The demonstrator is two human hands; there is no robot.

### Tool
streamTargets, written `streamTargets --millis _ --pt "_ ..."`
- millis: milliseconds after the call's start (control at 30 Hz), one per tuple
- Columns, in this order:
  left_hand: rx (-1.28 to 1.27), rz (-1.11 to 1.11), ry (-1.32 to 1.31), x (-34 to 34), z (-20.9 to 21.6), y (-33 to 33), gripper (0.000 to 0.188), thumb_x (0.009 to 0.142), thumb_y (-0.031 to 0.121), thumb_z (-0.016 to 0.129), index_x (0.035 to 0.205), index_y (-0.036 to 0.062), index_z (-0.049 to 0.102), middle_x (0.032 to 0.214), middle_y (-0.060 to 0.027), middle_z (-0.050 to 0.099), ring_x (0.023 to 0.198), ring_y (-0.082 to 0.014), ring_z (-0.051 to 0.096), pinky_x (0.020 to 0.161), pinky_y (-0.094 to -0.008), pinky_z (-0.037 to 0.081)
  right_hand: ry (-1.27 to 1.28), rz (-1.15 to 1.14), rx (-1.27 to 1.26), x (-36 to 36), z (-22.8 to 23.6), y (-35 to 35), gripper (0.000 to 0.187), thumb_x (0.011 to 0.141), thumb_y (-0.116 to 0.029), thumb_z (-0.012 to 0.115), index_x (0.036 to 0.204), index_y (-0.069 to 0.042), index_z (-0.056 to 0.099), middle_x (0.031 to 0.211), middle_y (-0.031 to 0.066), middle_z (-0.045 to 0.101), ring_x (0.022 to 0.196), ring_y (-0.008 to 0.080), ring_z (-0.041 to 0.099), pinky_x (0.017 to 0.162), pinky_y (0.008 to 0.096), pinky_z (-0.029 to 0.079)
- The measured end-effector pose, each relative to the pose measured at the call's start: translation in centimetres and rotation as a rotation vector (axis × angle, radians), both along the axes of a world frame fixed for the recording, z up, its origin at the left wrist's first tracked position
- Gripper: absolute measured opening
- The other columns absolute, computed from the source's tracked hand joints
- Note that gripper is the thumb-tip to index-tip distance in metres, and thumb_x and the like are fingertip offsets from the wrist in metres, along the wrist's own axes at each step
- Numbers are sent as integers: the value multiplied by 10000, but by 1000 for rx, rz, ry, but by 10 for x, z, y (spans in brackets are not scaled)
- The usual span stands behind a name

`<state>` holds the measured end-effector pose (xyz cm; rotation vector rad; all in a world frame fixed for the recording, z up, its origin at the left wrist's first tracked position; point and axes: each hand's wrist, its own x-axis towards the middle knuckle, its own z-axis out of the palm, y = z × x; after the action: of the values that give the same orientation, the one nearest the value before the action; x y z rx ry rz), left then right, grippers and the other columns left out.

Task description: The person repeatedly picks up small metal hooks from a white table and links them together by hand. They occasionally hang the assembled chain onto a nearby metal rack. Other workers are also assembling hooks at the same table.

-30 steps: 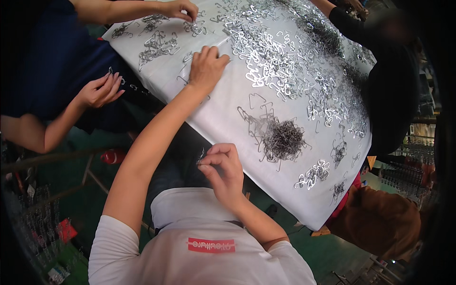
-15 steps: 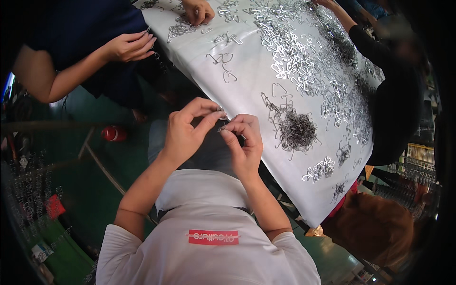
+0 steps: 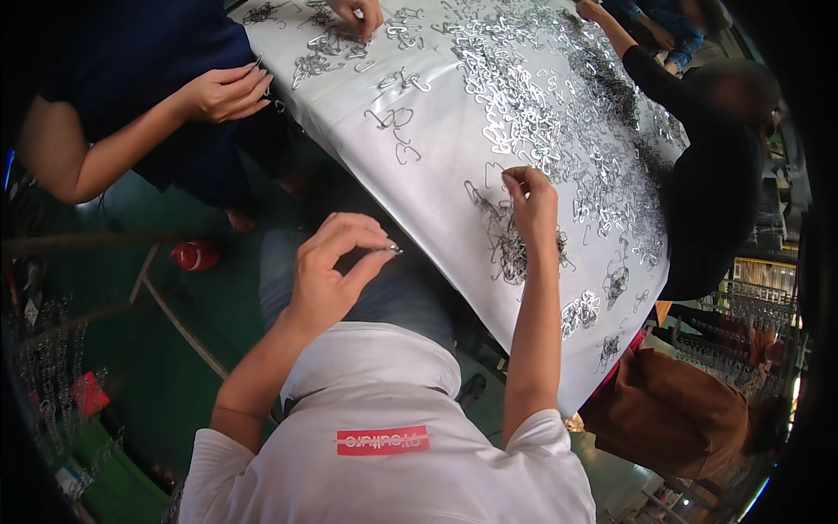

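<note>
My left hand (image 3: 336,266) is closed in a pinch in front of my lap, off the table's edge. A small shiny metal clip (image 3: 395,250) pokes out at its fingertips. My right hand (image 3: 531,201) reaches over the white-covered table (image 3: 436,223), thumb and fingertips pressed together. Whatever lies between them is too small to make out. Beneath that hand and wrist is a tangled heap of thin dark bent wires (image 3: 511,258), partly hidden by my forearm. One bent wire (image 3: 493,175) lies just left of my fingertips.
Many shiny bent metal clips (image 3: 515,105) spread across the table. Smaller clusters (image 3: 580,314) lie on its near right part. At left, a co-worker's hand (image 3: 229,94) holds a small metal piece; another person's arm (image 3: 642,65) reaches in from the right. A red container (image 3: 194,255) stands on the floor.
My hands were together off the table's edge; they are now apart. The right one has moved up and right to the wire heap, while the left one has dropped slightly.
</note>
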<state>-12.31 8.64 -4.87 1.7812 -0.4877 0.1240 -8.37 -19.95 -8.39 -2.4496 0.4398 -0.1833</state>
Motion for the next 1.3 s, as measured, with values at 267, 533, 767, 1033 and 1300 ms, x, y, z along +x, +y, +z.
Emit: streamTargets --millis 267,533,767,1033,1300 --pt "-9 -30 4 -4 -12 -8 137 713 -44 714 820 22 659 824 -88 649 802 -213 608 702 -294 484 189 228 -394 42 -39 -39 168 804 -156 630 885 -12 660 852 142 668 800 322 628 718 401 482" --pt "-11 -71 -8 -5 -19 -19 157 714 -66 697 840 17 655 797 -76 654 764 -198 606 694 -283 473 -19 160 847 -34 18 35 95 829 -31 633 909 5 598 819 60 619 659 104 577 554 223 440" --pt "23 -24 -60 -7 -20 -22 131 726 22 713 837 75 665 780 -21 656 743 -194 601 730 -315 420 -27 65 1274 -83 52 92 78 845 -14 645 918 7 627 929 67 615 734 126 599 598 222 469" --pt "61 1 -133 -8 -17 -25 127 726 21 705 828 85 663 789 -11 648 752 -184 594 751 -318 409 -187 85 1187 -89 44 113 56 829 13 655 875 -13 637 1030 41 506 900 103 502 764 232 429" --pt "66 0 -227 21 -29 -25 250 714 20 715 959 65 688 866 -84 668 823 -261 617 762 -353 466 -384 169 977 -91 34 113 97 785 24 689 865 -6 644 1029 62 490 908 135 507 769 259 440"
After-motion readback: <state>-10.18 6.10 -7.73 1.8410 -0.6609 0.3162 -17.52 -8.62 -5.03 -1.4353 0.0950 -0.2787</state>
